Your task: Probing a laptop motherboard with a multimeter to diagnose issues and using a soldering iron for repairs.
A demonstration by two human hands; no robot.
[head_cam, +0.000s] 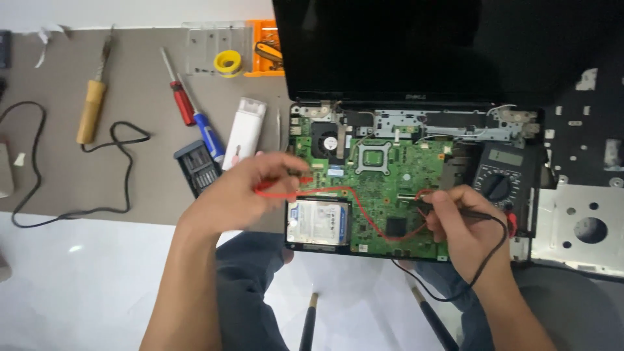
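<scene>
While each hand grips a probe, the open laptop shell (416, 250) holds a green board (390, 188).

probe tips (426, 203) hidden — laptop lid (442, 45) cropped

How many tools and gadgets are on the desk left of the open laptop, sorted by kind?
Screwdrivers: 2, red and blue
Soldering iron: 1
Bit case: 1
White gadget: 1
Yellow tape roll: 1
Tweezers: 1
Total: 7

Not counted: the red probe in the left hand and the black probe in the right hand.
</scene>
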